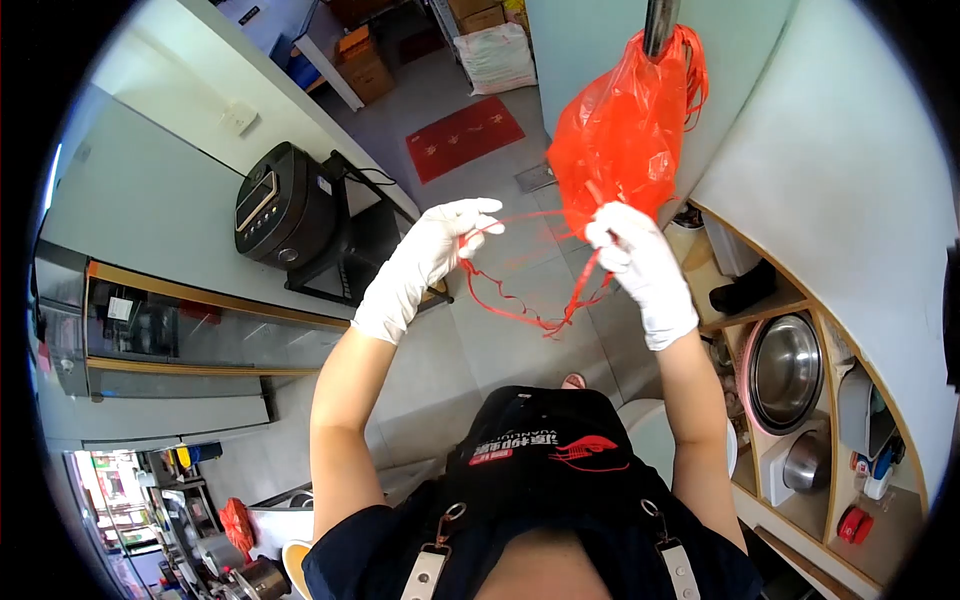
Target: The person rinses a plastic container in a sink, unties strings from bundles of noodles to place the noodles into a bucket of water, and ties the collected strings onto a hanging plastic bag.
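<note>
A loose strand of red plastic string point(525, 318) hangs in a loop between my two white-gloved hands. My left hand point(440, 245) is closed on one end of it, with the index finger stretched out to the right. The fingers of my right hand point(642, 265) are curled round the other side of the string, just below a red plastic bag point(620, 140). The bag hangs from a metal bar point(660, 25), with more thin red strips dangling at its right. I cannot tell whether my right hand touches the bag.
At the left a black rice cooker point(262, 205) stands on a black stand point(345, 250). Wooden shelves at the right hold steel basins point(787, 370) and a steel pot point(806, 463). A red mat point(465, 138) lies on the tiled floor point(420, 370), near a white sack point(497, 60).
</note>
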### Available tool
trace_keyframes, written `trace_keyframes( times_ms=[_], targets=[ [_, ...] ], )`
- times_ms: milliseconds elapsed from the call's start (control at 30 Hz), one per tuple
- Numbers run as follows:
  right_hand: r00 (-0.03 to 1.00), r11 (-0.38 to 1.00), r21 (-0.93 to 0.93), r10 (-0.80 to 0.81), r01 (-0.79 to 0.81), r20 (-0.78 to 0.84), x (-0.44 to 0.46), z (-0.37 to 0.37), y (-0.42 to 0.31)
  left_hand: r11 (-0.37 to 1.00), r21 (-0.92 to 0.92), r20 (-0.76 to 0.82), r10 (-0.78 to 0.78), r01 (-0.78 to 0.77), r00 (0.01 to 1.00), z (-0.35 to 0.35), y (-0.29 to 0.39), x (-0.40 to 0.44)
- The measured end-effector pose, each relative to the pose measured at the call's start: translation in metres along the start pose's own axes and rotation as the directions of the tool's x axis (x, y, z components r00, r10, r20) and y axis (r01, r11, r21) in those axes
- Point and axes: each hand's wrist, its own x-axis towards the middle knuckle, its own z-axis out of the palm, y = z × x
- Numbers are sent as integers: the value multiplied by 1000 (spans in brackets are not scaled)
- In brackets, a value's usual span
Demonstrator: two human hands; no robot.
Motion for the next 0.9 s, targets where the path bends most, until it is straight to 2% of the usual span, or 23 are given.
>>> trace_keyframes(
  times_ms=[67,100,200,233,267,333,400,433,467,500,567,600,633,667,700,733,767,867,900],
  targets=[
    [1000,1000,-20,5,-5,-5,-4,-8,-12,1000,-9,-18,19,-19,1000,-18,-4,5],
    [998,998,-59,-19,15,-57,-8,-9,-16,1000,19,-53,18,-17,998,-23,-3,6],
    [989,995,-61,-91,85,-120,-14,-26,-26,992,117,-289,68,-35,955,-30,-6,13],
    [983,995,-31,-97,93,-154,-18,-30,-32,981,187,-307,101,-44,946,-41,-8,16],
    [980,993,-29,-119,116,-158,-23,-36,-37,983,168,-341,132,-78,931,-50,-11,19],
    [978,981,93,-158,171,-134,-31,-53,-45,980,176,-442,164,-94,882,-58,-8,19],
    [960,954,174,-212,244,-185,-40,-63,-55,971,194,-506,223,-142,833,-70,-5,22],
    [951,943,186,-239,275,-194,-43,-67,-59,975,154,-491,217,-161,844,-75,-3,18],
    [882,942,73,-278,328,-380,-43,-69,-60,977,114,-473,212,-179,855,-78,-1,17],
    [858,947,-167,-319,274,-403,-41,-70,-57,984,84,-468,180,-160,865,-66,7,12],
    [782,810,-574,-435,123,-447,-36,-44,-51,985,-88,-329,111,-148,938,-38,16,7],
    [811,846,-526,-367,88,-455,-31,-29,-42,977,-173,-250,79,-125,965,-25,17,6],
    [837,796,-583,-425,164,-345,-22,-23,-25,966,-231,-109,94,-117,990,-14,14,7],
    [876,845,-521,-339,122,-344,-16,-3,-17,958,-267,-19,107,-108,994,1,12,7],
    [883,818,-562,-346,119,-316,-7,8,-2,958,-263,-47,107,-115,993,21,11,8],
    [902,846,-521,-305,109,-306,3,19,12,958,-259,-74,108,-124,991,39,9,10],
    [887,905,-370,-335,209,-319,18,22,35,937,-331,-65,98,-114,993,50,5,14],
    [913,973,-170,-210,159,-349,32,38,57,893,-379,-163,192,-241,968,58,-16,35],
    [922,976,-165,-188,139,-339,32,40,60,896,-360,-226,185,-259,956,64,-16,35]
  ],
)
